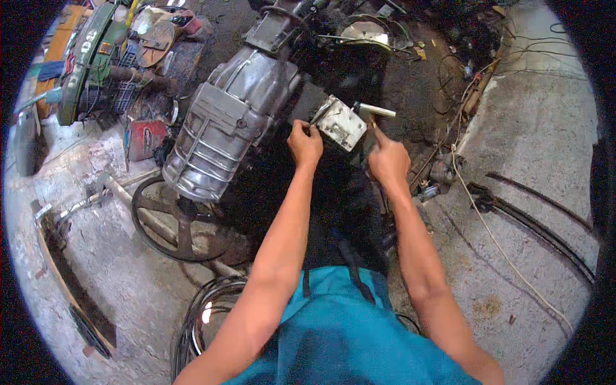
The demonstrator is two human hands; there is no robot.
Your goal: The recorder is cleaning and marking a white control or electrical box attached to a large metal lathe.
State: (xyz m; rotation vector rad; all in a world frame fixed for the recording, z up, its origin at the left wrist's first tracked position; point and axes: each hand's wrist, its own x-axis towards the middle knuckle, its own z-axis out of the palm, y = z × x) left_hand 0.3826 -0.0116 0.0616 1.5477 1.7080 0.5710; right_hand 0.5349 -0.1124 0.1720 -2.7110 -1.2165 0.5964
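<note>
In front of me is a squarish, whitish metal part (343, 125) with worn, stained faces. My left hand (305, 145) is closed, thumb and fingers pinching its left edge. On the other side, my right hand (390, 163) has its fingers curled around what looks like a short tool. A pale metal bar (378, 111) lies crosswise at the top of that tool, close to the part's upper right corner. Whether bar and part touch, I cannot tell. Left of my left hand lies a big ribbed silver gearbox casing (221, 122).
A black steering wheel (184, 237) lies below the casing, and coiled dark hose (192, 321) sits by my left arm. A red container (145, 140) stands at left. On the right, a pale cord (491, 234) and long dark strips (539, 228) cross the concrete floor.
</note>
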